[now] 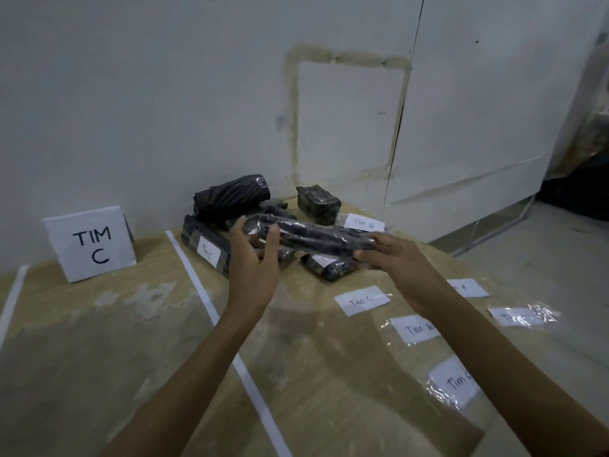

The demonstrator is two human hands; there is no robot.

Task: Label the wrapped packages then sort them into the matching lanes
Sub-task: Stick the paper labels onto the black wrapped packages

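1. A long wrapped package (316, 237) is held off the table (99, 341), right of the TIM C sign (90, 244), over a pile of packages (211, 249).
2. The left hand (253, 262) curls fingers and thumb round the end nearer the sign; the right hand (398, 258) grips the far end.
3. No label shows on it, so labelling seems in hand. Next, probably free one hand to take a paper slip (362, 300), lying further right of the sign.
4. The right fingertips are hidden by the package. Several slips are glare-blurred or arm-covered.
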